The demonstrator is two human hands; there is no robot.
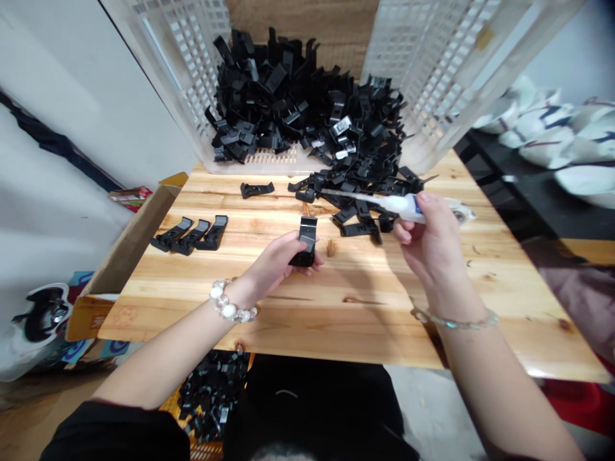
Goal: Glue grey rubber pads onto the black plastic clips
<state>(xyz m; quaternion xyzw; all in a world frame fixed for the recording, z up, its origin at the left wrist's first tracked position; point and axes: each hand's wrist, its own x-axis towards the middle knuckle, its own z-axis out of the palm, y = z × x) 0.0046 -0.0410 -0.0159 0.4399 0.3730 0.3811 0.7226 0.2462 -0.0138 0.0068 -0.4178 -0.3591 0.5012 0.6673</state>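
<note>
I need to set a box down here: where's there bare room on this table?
Bare wood runs along the table front edge, below the left hand and right hand, and between the left hand and the three lined-up clips. It's crowded at the back right, where black clips spill from the white crate.

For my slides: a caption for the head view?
Left hand holds black plastic clip; right hand holds white nozzled tube.

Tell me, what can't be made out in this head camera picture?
The white tube: its label is partly covered by the right hand and too small to read.
The black plastic clip: its lower part is hidden by the left hand.
The white tags in the heap of black clips: too small to read.
The orange crate: cut off by the bottom edge and the table.
</note>
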